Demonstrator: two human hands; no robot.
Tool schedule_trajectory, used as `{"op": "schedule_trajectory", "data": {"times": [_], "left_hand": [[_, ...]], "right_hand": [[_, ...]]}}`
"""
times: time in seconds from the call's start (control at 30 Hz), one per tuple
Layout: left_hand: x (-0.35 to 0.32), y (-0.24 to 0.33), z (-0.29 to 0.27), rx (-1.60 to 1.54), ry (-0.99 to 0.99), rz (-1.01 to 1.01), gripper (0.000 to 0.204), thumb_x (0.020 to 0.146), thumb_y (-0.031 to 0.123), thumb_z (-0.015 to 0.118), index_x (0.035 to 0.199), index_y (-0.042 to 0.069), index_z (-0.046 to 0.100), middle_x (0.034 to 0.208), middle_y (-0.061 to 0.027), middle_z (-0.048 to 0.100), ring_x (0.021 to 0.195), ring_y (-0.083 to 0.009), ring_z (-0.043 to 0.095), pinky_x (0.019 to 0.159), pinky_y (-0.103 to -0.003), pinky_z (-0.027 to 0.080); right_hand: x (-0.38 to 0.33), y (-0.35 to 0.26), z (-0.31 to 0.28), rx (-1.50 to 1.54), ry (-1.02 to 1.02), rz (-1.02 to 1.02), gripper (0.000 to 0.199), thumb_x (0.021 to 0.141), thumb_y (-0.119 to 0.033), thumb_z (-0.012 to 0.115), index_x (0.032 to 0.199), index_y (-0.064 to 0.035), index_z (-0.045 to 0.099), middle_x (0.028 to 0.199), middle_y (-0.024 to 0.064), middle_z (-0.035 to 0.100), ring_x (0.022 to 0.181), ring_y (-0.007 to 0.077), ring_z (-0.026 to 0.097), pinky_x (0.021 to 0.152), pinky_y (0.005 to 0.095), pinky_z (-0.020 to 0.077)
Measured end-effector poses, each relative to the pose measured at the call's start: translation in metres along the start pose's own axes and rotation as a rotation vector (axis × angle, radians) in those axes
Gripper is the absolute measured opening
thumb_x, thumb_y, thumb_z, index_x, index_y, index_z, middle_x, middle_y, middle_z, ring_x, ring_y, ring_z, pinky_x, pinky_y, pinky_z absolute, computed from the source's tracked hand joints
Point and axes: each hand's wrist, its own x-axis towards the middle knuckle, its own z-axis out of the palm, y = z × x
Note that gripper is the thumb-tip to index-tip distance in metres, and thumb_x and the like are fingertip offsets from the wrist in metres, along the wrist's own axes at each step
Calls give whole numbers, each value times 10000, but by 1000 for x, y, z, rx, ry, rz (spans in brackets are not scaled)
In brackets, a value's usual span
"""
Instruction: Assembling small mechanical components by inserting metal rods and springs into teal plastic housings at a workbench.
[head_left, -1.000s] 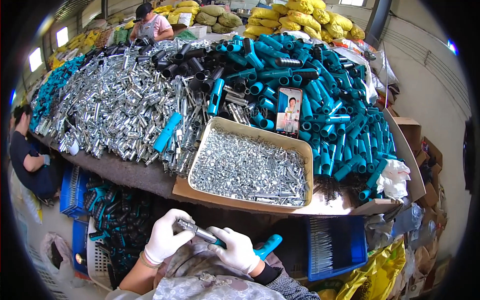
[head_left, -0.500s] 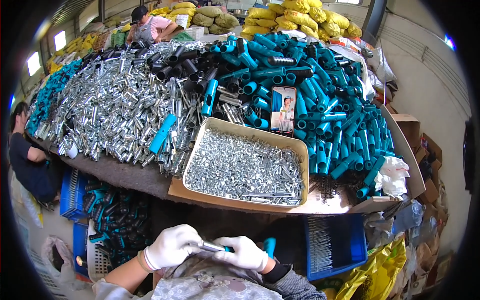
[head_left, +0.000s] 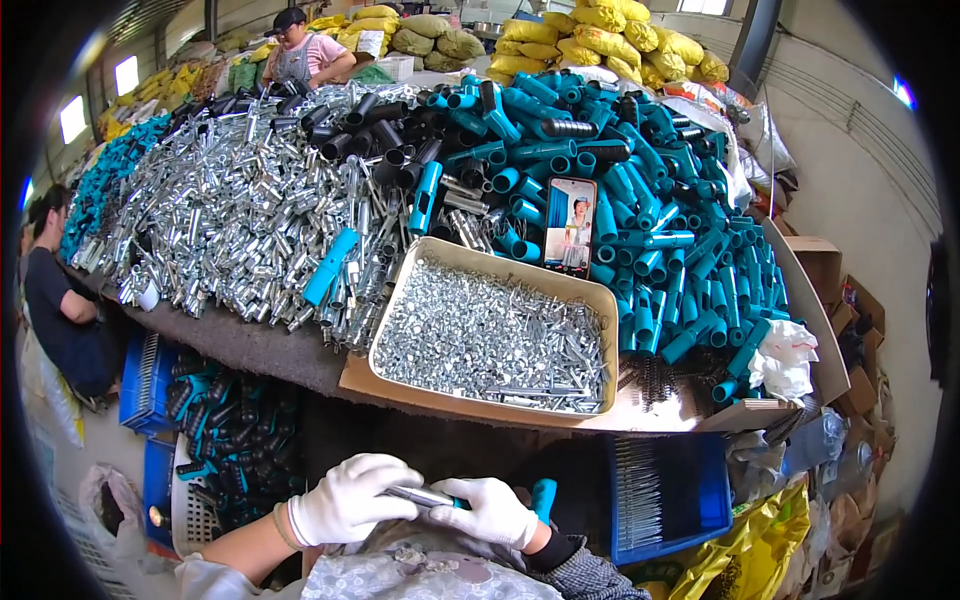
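Silver tube [head_left: 420, 495] is grasped by left hand [head_left: 350, 503] and right hand [head_left: 490, 512], lower centre. Its long axis is slanted slightly rightward-down.

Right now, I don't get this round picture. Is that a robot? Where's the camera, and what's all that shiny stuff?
No robot here, just a person with white gloves. The camera sits on the person's head and looks down, so you see almost what they see. Its very wide lens bends straight edges.

At the bottom, the left hand and right hand hold a silver metal tube. A teal piece shows just past the right hand.

On the table, a big silver heap of metal parts lies to the left, and teal tubes to the right. In front is a beige tray of small metal bits, with a phone behind it.
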Motion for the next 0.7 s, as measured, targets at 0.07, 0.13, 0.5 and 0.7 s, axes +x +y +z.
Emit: {"op": "schedule_trajectory", "data": {"times": [0.07,0.13,0.5,0.7], "left_hand": [[1,6,-6,-84,45,-335,358,812,219,783,1110,64,661,1033,-98,676,966,-283,667,822,-372,550],[-7,2,-3,-523,40,-822,323,889,216,761,1119,24,639,799,-117,686,741,-221,713,724,-331,569],[-8,8,8,-549,26,-747,185,863,153,744,1008,47,705,967,-81,683,819,-228,672,762,-323,550],[-2,12,1,-336,145,-641,241,829,114,757,1055,62,694,1027,-86,668,840,-247,671,742,-343,562]], "right_hand": [[-2,-3,3,-145,96,-69,451,906,-470,655,1165,-102,691,901,174,706,833,376,687,730,433,545],[-2,-3,6,-176,116,-67,454,909,-471,653,1169,-100,690,910,170,709,839,377,687,737,432,546],[-3,-7,9,-232,146,-72,421,910,-456,655,1118,-92,691,884,156,700,827,374,681,716,430,545],[-3,-2,8,-269,206,-105,422,908,-471,653,1119,-107,688,856,153,688,801,358,683,694,433,543]]}}
